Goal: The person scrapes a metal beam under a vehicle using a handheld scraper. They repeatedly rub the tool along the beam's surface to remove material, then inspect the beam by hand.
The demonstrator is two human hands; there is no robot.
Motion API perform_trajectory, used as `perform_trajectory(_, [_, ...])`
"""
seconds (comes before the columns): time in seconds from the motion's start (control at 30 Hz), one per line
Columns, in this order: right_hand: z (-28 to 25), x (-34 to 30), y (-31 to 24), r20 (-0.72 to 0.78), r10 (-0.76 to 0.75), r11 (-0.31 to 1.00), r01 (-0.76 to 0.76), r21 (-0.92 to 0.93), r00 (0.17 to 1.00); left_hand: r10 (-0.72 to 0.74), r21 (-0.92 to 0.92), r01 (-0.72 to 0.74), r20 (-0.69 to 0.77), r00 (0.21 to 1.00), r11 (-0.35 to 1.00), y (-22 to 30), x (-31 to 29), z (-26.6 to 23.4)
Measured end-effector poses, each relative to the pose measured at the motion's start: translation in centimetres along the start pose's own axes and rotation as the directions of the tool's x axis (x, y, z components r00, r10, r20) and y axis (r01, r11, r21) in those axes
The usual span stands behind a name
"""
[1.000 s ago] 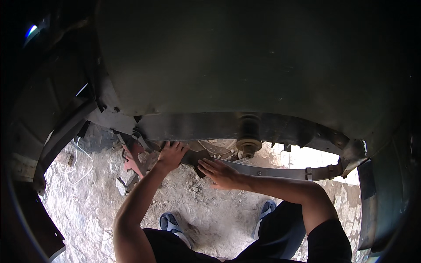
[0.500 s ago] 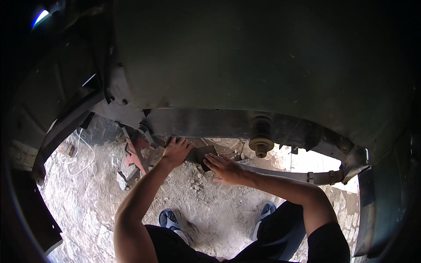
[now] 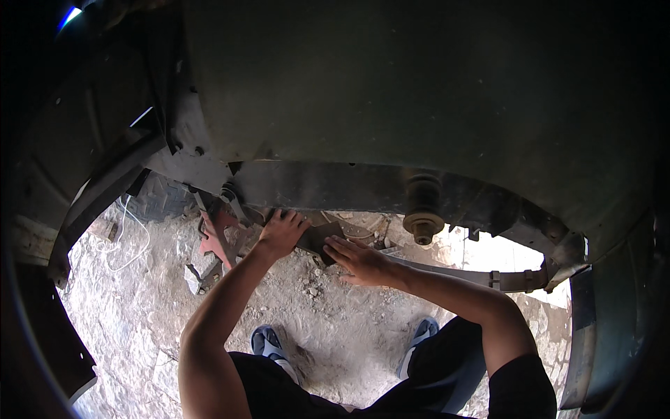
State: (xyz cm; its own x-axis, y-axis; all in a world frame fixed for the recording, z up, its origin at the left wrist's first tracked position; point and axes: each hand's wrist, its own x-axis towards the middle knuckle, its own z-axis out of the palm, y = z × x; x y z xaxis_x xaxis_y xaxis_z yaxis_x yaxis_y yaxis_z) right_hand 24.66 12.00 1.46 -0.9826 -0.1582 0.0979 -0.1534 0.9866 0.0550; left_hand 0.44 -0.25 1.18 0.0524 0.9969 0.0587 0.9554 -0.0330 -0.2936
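Note:
My left hand (image 3: 281,234) lies over a dark bar of the vehicle's underside, fingers spread and bent over its far edge, palm down. Just right of it is a flat, square-cornered dark brown sheet (image 3: 328,234), which looks like sandpaper. My right hand (image 3: 359,261) presses its fingers on the sheet's right part; the thumb side is hidden. The sheet rests against the leaf spring (image 3: 460,276), which runs off to the right below the frame rail (image 3: 321,185). What lies beneath the sheet cannot be seen.
A rounded bump stop (image 3: 423,220) hangs from the rail, right of my hands. Left stand a red metal stand (image 3: 218,241), a grey stone block (image 3: 199,271) and a white cord (image 3: 139,244). A dark green body panel (image 3: 335,84) looms overhead. Rubble (image 3: 314,279) covers the ground.
The view has tilted slightly, so the rail and bump stop sit a little differently. Both hands stay at the sheet and bar, with only a small shift.

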Motion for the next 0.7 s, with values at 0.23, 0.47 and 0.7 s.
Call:
perform_trajectory(0.23, [0.1,0.2,-2.1,0.016,0.032,0.998,-0.031,-0.050,0.999,0.008,0.039,-0.008,-0.021,1.000,0.999,-0.2,0.0,1.2])
perform_trajectory(0.47, [0.2,-0.4,-0.9,0.027,0.150,0.988,-0.149,-0.028,0.988,0.013,0.053,-0.014,0.027,1.000,0.998,0.0,0.2,0.3])
perform_trajectory(0.7, [-0.2,-0.2,-1.4,-0.036,0.013,1.000,-0.012,0.026,0.999,0.018,0.027,-0.017,-0.024,1.000,0.999,-0.3,0.1,1.2])
